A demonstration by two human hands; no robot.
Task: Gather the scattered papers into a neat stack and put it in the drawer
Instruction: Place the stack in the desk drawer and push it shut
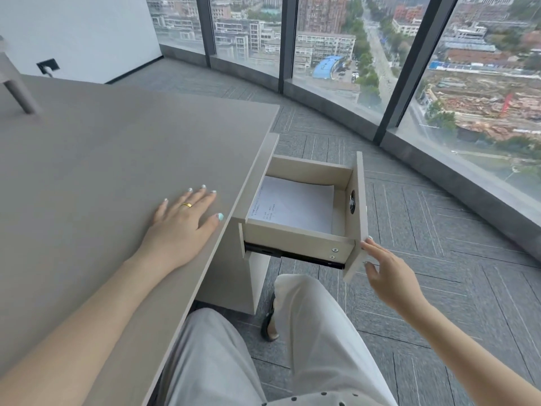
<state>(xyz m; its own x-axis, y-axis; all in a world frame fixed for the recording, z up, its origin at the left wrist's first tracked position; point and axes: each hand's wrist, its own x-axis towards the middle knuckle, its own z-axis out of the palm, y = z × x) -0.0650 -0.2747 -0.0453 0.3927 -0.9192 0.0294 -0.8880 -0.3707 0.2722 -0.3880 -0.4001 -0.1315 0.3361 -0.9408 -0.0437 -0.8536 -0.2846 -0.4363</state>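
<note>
So the desk (102, 159) takes up the left side, and the drawer (310, 230) sticks out of its right edge, pulled open. The stack of papers (295, 205) lies flat inside it. Left hand (184, 218) rests flat on the desktop near that edge, right hand (386, 273) touches the drawer front from the right. Windows (351, 54) curve round behind.

Matt smooth grey laminate counter (111, 159); pale wood-look laminate drawer (304, 240), metal screws; white printed paper stack (298, 206) inside; grey ribbed carpet floor (439, 244); glossy gold ring (186, 205).
</note>
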